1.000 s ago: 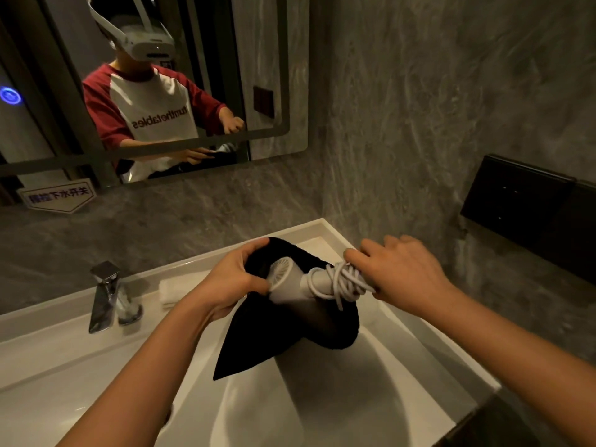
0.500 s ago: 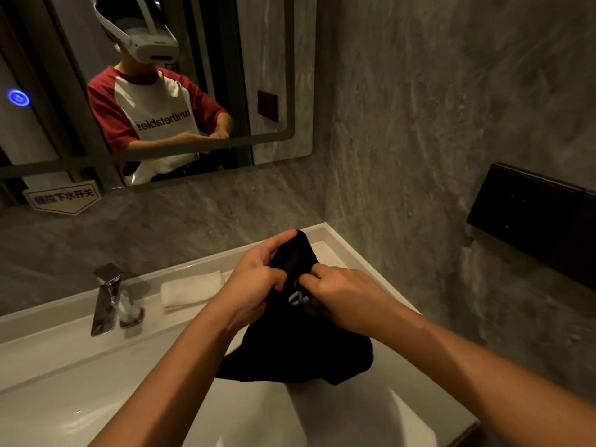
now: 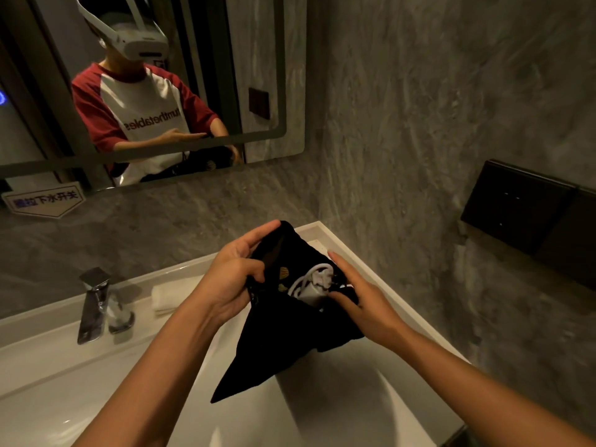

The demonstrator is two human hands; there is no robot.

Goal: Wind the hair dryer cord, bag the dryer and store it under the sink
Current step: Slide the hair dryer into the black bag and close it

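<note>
A black cloth bag (image 3: 283,343) hangs above the white sink (image 3: 338,411), held at its mouth by both hands. My left hand (image 3: 237,279) grips the left rim of the opening. My right hand (image 3: 358,298) pinches the right rim, thumb pressed on the cloth. Inside the mouth shows the white hair dryer (image 3: 314,287) with its white cord wound round it; most of the dryer is hidden by the bag.
A chrome faucet (image 3: 93,301) stands at the left, with a folded white towel (image 3: 171,295) on the ledge behind the basin. A mirror (image 3: 145,85) hangs above. A dark wall panel (image 3: 522,208) sits on the grey stone wall at right.
A second ago my right hand pushed the dryer into the bag. Now the dryer sits inside and both hands hold the bag's mouth, slightly more open than half a second ago.
</note>
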